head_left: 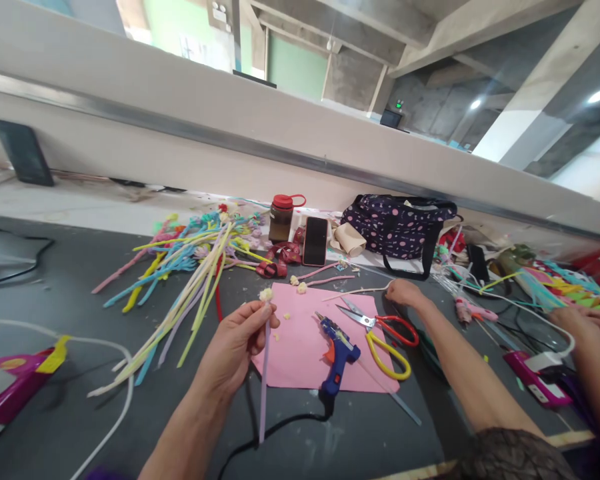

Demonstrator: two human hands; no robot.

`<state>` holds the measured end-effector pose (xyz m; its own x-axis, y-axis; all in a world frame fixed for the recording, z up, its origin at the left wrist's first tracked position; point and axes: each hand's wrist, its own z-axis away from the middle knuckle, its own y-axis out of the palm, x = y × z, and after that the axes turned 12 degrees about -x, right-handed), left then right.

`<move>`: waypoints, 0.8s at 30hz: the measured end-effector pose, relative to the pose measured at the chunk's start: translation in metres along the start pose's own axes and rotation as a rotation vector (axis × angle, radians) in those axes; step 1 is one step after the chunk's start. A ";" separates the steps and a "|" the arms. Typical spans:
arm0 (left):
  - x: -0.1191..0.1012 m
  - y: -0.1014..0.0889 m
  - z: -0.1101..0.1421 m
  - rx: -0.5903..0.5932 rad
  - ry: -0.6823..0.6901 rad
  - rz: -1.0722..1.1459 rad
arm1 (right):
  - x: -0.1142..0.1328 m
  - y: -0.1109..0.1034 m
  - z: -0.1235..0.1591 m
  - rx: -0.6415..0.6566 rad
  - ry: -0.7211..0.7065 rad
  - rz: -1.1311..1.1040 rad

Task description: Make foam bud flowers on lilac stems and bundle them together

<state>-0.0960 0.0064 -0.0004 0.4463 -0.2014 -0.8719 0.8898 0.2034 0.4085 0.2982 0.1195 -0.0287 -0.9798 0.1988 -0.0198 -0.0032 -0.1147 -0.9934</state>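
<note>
Between the thumb and fingers of my left hand is a lavender pipe cleaner stem with a cream flower-like tuft at its top, held upright. My right hand is closed at the far right of the pink sheet, its fingertips on the end of a cream pipe cleaner. On the sheet lie a blue glue gun, nozzle pointing away, and scissors with one red and one yellow handle, blades apart. Two stems with cream tufts rest at the sheet's far edge.
Coloured pipe cleaners are heaped at left. Behind stand a bottle, a phone and a patterned bag. Magenta power strips with cables lie at both sides. Another person's hands are at far right.
</note>
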 end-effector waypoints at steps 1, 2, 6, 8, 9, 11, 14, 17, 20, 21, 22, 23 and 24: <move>0.000 0.000 0.000 0.005 0.004 0.000 | 0.001 -0.001 -0.001 -0.011 -0.013 -0.008; 0.000 -0.001 0.000 0.011 0.006 -0.002 | 0.002 -0.002 -0.002 -0.028 -0.029 -0.020; 0.002 -0.001 0.001 0.028 0.005 -0.013 | 0.015 -0.008 -0.010 -0.127 -0.113 -0.100; 0.002 -0.001 0.001 0.026 -0.001 -0.016 | 0.026 -0.009 -0.015 -0.179 -0.159 -0.151; 0.002 -0.001 0.001 0.022 -0.001 -0.016 | 0.032 -0.010 -0.017 -0.200 -0.182 -0.179; 0.002 -0.001 0.000 0.011 0.001 -0.010 | 0.044 -0.009 -0.021 -0.228 -0.227 -0.238; 0.001 -0.002 -0.001 0.000 0.010 0.005 | 0.059 -0.006 -0.020 -0.242 -0.288 -0.331; 0.000 -0.002 0.000 -0.001 0.016 0.010 | 0.069 -0.001 -0.013 -0.249 -0.330 -0.441; 0.001 -0.002 0.001 0.011 -0.001 0.004 | 0.079 0.003 -0.003 -0.229 -0.356 -0.577; 0.001 -0.002 0.001 0.013 -0.007 0.002 | 0.083 0.003 0.001 -0.209 -0.360 -0.628; 0.001 -0.002 0.001 0.012 -0.009 0.003 | 0.087 0.004 0.005 -0.183 -0.364 -0.681; 0.001 -0.002 0.001 0.013 -0.008 0.004 | 0.092 0.003 0.009 -0.152 -0.366 -0.735; 0.001 -0.002 0.001 0.015 -0.004 0.004 | 0.097 0.002 0.013 -0.119 -0.370 -0.791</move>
<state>-0.0974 0.0046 -0.0023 0.4506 -0.2043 -0.8691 0.8892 0.1897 0.4164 0.2006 0.1255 -0.0311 -0.7012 -0.1531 0.6963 -0.7076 0.0298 -0.7060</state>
